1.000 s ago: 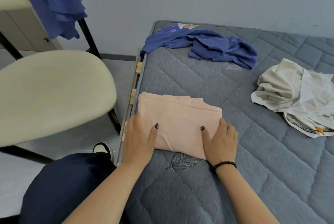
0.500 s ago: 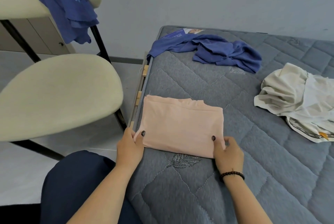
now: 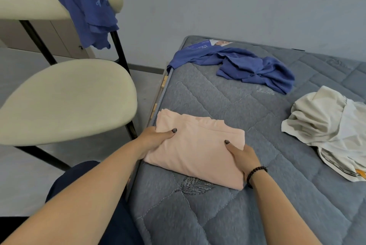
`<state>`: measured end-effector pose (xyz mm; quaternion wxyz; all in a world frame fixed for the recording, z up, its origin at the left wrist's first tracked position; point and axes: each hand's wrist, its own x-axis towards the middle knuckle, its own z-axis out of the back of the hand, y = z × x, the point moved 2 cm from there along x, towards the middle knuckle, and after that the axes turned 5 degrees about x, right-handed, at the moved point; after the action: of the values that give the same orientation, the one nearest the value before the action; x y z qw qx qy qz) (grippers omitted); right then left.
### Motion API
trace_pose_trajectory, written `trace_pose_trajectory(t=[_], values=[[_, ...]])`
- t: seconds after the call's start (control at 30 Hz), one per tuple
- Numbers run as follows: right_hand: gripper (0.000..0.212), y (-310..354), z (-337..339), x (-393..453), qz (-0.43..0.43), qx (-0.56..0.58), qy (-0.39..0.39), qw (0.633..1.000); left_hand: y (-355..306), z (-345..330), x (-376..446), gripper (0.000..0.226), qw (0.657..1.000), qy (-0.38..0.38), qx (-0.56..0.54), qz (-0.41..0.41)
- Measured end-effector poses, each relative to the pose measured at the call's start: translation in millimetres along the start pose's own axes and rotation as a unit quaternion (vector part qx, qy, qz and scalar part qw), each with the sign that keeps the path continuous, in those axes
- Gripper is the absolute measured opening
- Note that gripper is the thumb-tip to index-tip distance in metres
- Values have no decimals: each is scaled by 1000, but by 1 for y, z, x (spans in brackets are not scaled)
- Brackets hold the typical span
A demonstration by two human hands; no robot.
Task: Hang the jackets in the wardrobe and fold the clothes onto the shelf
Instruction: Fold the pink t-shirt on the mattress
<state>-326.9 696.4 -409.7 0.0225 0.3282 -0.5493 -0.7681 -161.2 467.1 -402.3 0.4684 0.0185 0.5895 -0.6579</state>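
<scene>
Here, grey quilted mattress (image 3: 257, 195) (bare), cream chair (image 3: 65, 100) beside; pale wall (image 3: 237, 3) behind

White lettering is printed on the blue-and-white paper label (image 3: 206, 45) at the far corner of the grey quilted mattress (image 3: 217, 96). It is too small and blurred to be read.

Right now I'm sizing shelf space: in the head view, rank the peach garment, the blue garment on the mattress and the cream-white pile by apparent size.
1. Peach garment, though nearest the camera.
2. Blue garment and cream-white pile: too alike, and the pile is cut off by the frame edge.
</scene>
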Motion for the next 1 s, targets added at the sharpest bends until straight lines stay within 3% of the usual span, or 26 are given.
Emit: trace_pose_trajectory(t=[0.23, 0.47, 0.77, 1.0], values=[[18, 10, -2, -22, 98, -63, 0, 993, 3, 3, -28, 24, 989, -77, 62, -111], [9, 60, -38, -69, 172, -23, 33, 984, -4, 61, -70, 25, 982, -122, 18, -144], [9, 130, -163, -104, 242, -68, 124, 960, 24, 198, -124, 17, 962, -215, -68, -155], [7, 157, -289, -107, 276, -125, 183, 935, 76, 298, -121, 15, 943, -280, -128, -123]])
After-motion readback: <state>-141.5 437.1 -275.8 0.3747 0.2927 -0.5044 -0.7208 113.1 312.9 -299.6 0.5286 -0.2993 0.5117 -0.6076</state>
